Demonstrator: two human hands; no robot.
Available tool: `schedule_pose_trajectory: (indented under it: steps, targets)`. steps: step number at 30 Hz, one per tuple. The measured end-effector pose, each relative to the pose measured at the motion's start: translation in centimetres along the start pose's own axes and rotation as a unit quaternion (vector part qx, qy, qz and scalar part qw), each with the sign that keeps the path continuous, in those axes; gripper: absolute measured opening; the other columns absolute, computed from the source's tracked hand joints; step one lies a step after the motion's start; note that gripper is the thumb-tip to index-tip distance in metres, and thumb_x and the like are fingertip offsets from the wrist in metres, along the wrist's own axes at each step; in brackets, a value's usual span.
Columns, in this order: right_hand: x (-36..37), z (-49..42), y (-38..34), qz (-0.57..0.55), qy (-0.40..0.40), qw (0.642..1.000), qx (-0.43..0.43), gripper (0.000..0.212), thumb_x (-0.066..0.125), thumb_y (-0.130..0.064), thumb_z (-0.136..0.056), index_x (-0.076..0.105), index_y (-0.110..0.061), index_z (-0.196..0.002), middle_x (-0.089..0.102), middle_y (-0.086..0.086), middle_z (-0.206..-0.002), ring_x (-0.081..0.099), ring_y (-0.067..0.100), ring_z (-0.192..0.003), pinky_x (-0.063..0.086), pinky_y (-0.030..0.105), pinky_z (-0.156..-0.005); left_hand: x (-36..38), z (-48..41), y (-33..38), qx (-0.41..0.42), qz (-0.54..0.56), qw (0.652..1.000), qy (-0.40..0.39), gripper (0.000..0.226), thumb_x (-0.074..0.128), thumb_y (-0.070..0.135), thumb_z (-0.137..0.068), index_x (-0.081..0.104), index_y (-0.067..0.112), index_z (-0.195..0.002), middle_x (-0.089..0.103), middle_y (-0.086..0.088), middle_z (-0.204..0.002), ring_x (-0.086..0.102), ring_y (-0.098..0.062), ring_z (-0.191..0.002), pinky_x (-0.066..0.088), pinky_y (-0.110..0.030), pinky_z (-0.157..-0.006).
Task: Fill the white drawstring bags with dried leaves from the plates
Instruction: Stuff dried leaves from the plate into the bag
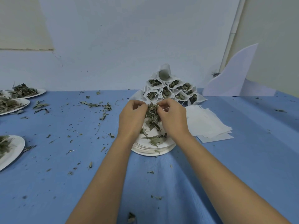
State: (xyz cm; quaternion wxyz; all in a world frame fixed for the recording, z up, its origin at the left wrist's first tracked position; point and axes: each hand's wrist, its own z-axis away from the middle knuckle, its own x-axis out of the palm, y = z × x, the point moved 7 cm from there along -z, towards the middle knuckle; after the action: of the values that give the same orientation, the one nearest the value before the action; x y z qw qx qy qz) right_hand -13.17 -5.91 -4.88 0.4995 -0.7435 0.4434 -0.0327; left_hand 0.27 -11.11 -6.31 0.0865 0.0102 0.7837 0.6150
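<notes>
A clump of dried leaves (152, 114) hangs between both hands above a stack of white paper plates (152, 148) in the middle of the blue table. My left hand (131, 117) grips the clump from the left with curled fingers. My right hand (172, 117) pinches it from the right. A few loose leaves (155, 139) lie on the top plate. Behind the hands rises a pile of filled white drawstring bags (171, 91). Flat empty bags (208, 125) lie to the right. Whether a bag is in my hands is hidden.
Three more plates of dried leaves stand on the left: one at the back (27, 92), one beside it (11, 105), one at the near left edge (8, 149). Leaf crumbs (97, 105) litter the blue cloth. A white board (233, 75) leans on the wall at back right.
</notes>
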Motion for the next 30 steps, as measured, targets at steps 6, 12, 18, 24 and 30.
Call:
schedule_pose_trajectory:
  steps: [6, 12, 18, 24, 30]
  targets:
    - [-0.3, -0.2, 0.7, -0.036, -0.001, 0.998, 0.059, 0.012, 0.06, -0.008, -0.084, 0.065, -0.019, -0.083, 0.059, -0.012, -0.07, 0.057, 0.003, -0.069, 0.045, 0.009, -0.061, 1.2, 1.1, 1.8, 0.123, -0.145, 0.981, -0.047, 0.041, 0.078, 0.013, -0.068, 0.055, 0.028, -0.098, 0.054, 0.02, -0.091, 0.053, 0.006, -0.083, 0.039, -0.003, -0.066]
    - [0.4, -0.2, 0.6, -0.089, -0.057, 0.992, 0.072, 0.009, 0.068, -0.008, -0.082, 0.073, -0.015, -0.085, 0.069, 0.001, -0.076, 0.068, 0.013, -0.074, 0.056, 0.026, -0.075, -0.4, 0.8, 1.4, 0.14, -0.142, 0.979, 0.05, 0.018, 0.079, 0.015, -0.073, 0.064, 0.022, -0.081, 0.06, 0.012, -0.08, 0.055, -0.003, -0.079, 0.037, 0.0, -0.065]
    - [0.8, 0.1, -1.0, -0.02, -0.135, 0.991, -0.009, 0.016, 0.071, -0.009, -0.08, 0.076, -0.016, -0.093, 0.069, -0.01, -0.074, 0.059, -0.007, -0.065, 0.043, 0.004, -0.062, -2.0, 0.5, 0.3, 0.113, -0.125, 0.979, 0.119, 0.017, 0.077, 0.016, -0.076, 0.06, 0.018, -0.081, 0.058, 0.011, -0.078, 0.05, 0.002, -0.071, 0.035, -0.001, -0.06]
    - [2.1, 1.2, -2.2, -0.01, -0.214, 0.976, -0.038, 0.015, 0.072, -0.008, -0.079, 0.074, -0.02, -0.088, 0.064, -0.013, -0.068, 0.054, -0.01, -0.057, 0.038, 0.003, -0.055, -2.9, 0.3, -0.6, 0.08, -0.145, 0.971, 0.171, 0.017, 0.065, 0.002, -0.075, 0.055, 0.014, -0.08, 0.057, -0.004, -0.09, 0.045, -0.006, -0.069, 0.036, -0.009, -0.056]
    - [0.7, 0.5, -1.4, 0.01, -0.095, 0.995, -0.011, 0.011, 0.068, -0.008, -0.08, 0.071, -0.019, -0.084, 0.064, -0.009, -0.07, 0.061, 0.004, -0.065, 0.045, 0.008, -0.055, -1.6, 0.1, -0.2, 0.077, -0.09, 0.986, 0.121, 0.02, 0.075, 0.016, -0.076, 0.056, 0.02, -0.082, 0.059, 0.005, -0.09, 0.05, -0.003, -0.075, 0.038, -0.004, -0.061]
